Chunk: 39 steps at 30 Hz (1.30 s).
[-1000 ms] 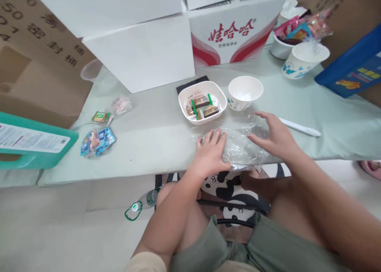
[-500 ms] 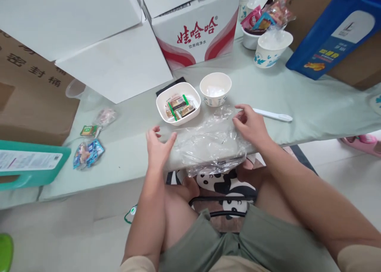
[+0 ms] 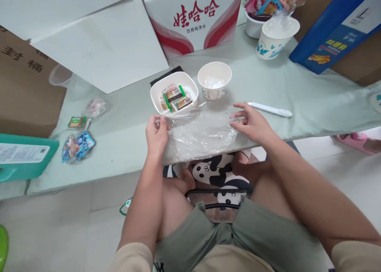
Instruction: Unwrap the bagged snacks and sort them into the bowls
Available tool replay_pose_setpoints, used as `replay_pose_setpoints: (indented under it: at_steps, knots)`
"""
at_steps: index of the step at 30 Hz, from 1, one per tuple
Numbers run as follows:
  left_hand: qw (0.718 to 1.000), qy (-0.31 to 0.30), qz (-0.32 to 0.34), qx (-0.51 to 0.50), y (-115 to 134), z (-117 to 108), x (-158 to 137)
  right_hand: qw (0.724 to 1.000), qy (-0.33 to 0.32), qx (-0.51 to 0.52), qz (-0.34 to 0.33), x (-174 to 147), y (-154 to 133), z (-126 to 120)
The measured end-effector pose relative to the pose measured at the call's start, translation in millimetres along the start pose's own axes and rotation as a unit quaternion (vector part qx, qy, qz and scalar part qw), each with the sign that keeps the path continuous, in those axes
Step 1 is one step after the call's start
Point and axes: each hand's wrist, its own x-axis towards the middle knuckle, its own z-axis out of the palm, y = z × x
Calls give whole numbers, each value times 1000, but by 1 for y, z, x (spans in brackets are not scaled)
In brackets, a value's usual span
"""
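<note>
A clear, crinkled plastic bag (image 3: pixel 199 139) lies spread at the front of the cloth-covered table. My left hand (image 3: pixel 157 135) is closed in a pinch on the bag's left edge. Beside the bag's right edge is my right hand (image 3: pixel 250 123), its fingers apart and slightly curled, seemingly holding nothing. Just behind the bag stands a white square bowl (image 3: pixel 154 93) with a few small wrapped snacks (image 3: pixel 177 98) in it. To its right is a paper cup (image 3: pixel 214 81) with something clear and crumpled inside. A white-handled knife-like tool (image 3: pixel 269 108) rests beyond my right fingers.
Wrapped snacks (image 3: pixel 77 145) lie at the left near a teal container (image 3: pixel 26 155). White cartons (image 3: pixel 190 26) stand at the back. At the right are another paper cup (image 3: pixel 275 40), a snack-filled bowl (image 3: pixel 253 28) and a blue jug (image 3: pixel 336 34).
My left hand has gone from open to pinching the bag's left edge. The bag is spread flatter and less of it hangs over the table's front. My right hand has loosened from the bag.
</note>
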Motion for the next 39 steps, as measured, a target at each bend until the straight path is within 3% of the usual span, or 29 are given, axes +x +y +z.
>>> replay_pose_setpoints:
  at_steps: [5, 9, 11, 15, 17, 21, 24, 27, 28, 30, 32, 34, 36, 39]
  knots:
    - [1000, 2, -12, 7, -5, -2, 7, 1000, -3, 6, -27, -5, 8, -15]
    - [999, -28, -33, -4, -3, 1, 6, 994, 24, -81, -62, -8, 12, -23]
    - [998, -41, -45, -2, -1, 2, 5, 985, 29, -129, -109, -10, 12, -25]
    - [997, -59, -55, 12, -2, 5, 5, 943, -49, -187, -271, -12, 9, -21]
    - [996, -61, -55, 22, -6, 7, 8, 922, -107, -221, -299, -13, 9, -17]
    - [996, -49, -50, 62, -10, -1, 14, 909, -135, -267, -290, -17, 13, -15]
    - [988, -44, -25, 145, 4, -20, 1, 915, -116, -265, -281, -23, 14, -18]
    - [965, 1, 101, 244, 30, -29, -35, 934, -74, -243, -252, -29, 11, -20]
    - [954, -18, 158, 255, 38, -26, -48, 941, -58, -232, -238, -30, 9, -19]
    - [914, -151, 255, 276, 48, -13, -70, 956, -31, -211, -202, -31, 5, -17]
    - [866, -257, 294, 313, 47, 4, -81, 967, -10, -188, -171, -31, 0, -14]
    - [843, -297, 300, 334, 40, 17, -81, 975, -3, -157, -159, -31, -3, -13]
    - [855, -270, 295, 331, 31, 21, -76, 980, -8, -118, -160, -30, -3, -14]
    - [896, -192, 294, 272, 26, 16, -68, 984, -10, -64, -169, -28, 2, -20]
